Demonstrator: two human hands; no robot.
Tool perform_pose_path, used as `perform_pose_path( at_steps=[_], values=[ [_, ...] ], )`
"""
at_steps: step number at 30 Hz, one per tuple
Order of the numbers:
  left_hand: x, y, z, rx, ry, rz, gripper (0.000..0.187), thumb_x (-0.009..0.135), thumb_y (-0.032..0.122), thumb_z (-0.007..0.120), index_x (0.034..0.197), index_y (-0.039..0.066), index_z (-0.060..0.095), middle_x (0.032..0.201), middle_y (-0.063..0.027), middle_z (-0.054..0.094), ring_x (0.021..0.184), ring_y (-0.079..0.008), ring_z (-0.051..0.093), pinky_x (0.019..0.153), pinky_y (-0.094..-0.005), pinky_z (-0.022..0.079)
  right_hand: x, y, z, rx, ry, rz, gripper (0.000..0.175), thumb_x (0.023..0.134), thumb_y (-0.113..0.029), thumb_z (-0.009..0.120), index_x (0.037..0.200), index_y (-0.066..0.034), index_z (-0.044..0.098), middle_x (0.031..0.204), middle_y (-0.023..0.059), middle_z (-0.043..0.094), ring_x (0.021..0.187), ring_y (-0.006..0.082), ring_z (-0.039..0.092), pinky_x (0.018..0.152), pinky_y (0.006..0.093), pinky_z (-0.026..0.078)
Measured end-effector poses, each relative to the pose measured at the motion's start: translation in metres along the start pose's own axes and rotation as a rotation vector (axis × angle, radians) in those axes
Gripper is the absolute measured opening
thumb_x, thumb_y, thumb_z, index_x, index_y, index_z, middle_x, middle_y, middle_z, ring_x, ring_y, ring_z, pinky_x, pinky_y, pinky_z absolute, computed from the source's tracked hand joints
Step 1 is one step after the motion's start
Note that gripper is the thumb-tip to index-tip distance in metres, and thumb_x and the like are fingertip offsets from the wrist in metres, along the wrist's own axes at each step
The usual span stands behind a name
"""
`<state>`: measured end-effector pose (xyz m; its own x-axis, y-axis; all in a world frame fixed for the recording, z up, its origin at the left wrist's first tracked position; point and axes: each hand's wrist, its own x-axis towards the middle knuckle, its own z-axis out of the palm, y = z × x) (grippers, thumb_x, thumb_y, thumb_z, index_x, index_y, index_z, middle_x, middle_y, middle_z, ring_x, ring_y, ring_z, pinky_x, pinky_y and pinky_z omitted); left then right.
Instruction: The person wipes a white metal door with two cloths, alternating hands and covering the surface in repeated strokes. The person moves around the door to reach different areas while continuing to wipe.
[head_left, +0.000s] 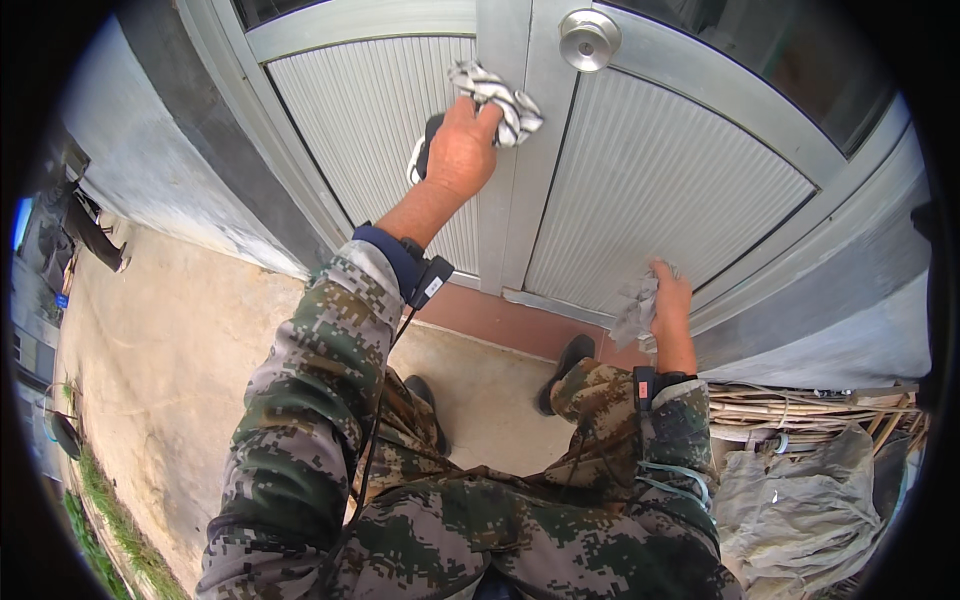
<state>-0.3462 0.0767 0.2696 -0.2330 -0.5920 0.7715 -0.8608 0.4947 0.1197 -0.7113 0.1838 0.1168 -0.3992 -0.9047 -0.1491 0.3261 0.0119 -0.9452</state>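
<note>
My left hand (459, 150) grips a bunched white cloth with dark stripes (499, 105) at the meeting stiles of a metal double door (504, 217). A dark piece with a white edge (417, 159) shows behind that hand; I cannot tell whether it belongs to the cloth. Lower down on the right, my right hand (671, 296) holds a crumpled grey sheet (637, 311), paper or thin cloth, in front of the ribbed right door panel (667, 180). The round metal doorknob (589, 41) with a keyhole sits up and right of my left hand.
A reddish threshold (487, 311) runs under the door. Bundled sticks (810, 412) and a crumpled grey plastic sheet (799, 502) lie at the right. A cable (370, 450) hangs along my left sleeve. Another person's leg (94, 232) shows at the far left, past the painted wall (172, 165).
</note>
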Motion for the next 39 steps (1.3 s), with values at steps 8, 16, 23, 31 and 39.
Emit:
perform_pose_path(
  at_steps=[8, 16, 23, 31, 39],
  values=[
    [-0.001, -0.014, -0.007, 0.023, -0.130, -0.043, 0.034, 0.077, 0.002, 0.073, 0.108, 0.007, 0.061, 0.109, -0.0182, 0.061, 0.091, -0.0439, 0.067, 0.079, -0.0524, 0.057, -0.018, -0.016, 0.007, -0.030, 0.030, -0.030, 0.020, 0.095, -0.021, 0.072, 0.098, -0.0025, 0.064, 0.085, 0.0049, 0.063, 0.071, 0.0177, 0.063, 0.063, 0.0342, 0.053],
    [0.051, 0.017, -0.048, 0.146, 0.007, 0.216, 0.039, 0.074, -0.001, 0.071, 0.110, 0.010, 0.061, 0.104, -0.0146, 0.058, 0.092, -0.0396, 0.066, 0.074, -0.0488, 0.057, -0.022, -0.025, 0.004, 0.067, -0.002, -0.006, 0.021, 0.095, -0.020, 0.071, 0.102, -0.0023, 0.062, 0.087, 0.0052, 0.062, 0.071, 0.0185, 0.063, 0.061, 0.0357, 0.053],
    [0.092, 0.030, -0.072, 0.072, 0.206, 0.155, 0.048, 0.074, 0.000, 0.075, 0.118, 0.009, 0.058, 0.105, -0.0144, 0.055, 0.100, -0.0376, 0.064, 0.076, -0.0496, 0.057, -0.013, -0.014, 0.001, 0.016, -0.006, -0.091, 0.018, 0.096, -0.019, 0.071, 0.096, -0.0034, 0.063, 0.079, 0.0014, 0.059, 0.065, 0.0141, 0.059, 0.059, 0.0325, 0.050],
    [0.095, 0.039, -0.080, 0.340, 0.237, 0.516, 0.054, 0.086, 0.001, 0.063, 0.139, 0.003, 0.056, 0.145, -0.0246, 0.049, 0.143, -0.0410, 0.043, 0.110, -0.0492, 0.045, -0.017, -0.012, -0.003, 0.038, -0.034, -0.074, 0.018, 0.095, -0.020, 0.072, 0.096, -0.0037, 0.066, 0.082, 0.0025, 0.062, 0.068, 0.0156, 0.062, 0.061, 0.0330, 0.053],
    [0.100, -0.039, -0.095, 0.507, 0.201, 0.339, 0.052, 0.091, 0.007, 0.061, 0.142, 0.003, 0.054, 0.149, -0.0253, 0.049, 0.146, -0.0394, 0.041, 0.115, -0.0469, 0.041, -0.017, -0.011, -0.012, 0.046, -0.043, -0.086, 0.017, 0.096, -0.020, 0.072, 0.096, -0.0046, 0.065, 0.081, 0.0013, 0.061, 0.067, 0.0145, 0.061, 0.060, 0.0320, 0.052]
  ],
)
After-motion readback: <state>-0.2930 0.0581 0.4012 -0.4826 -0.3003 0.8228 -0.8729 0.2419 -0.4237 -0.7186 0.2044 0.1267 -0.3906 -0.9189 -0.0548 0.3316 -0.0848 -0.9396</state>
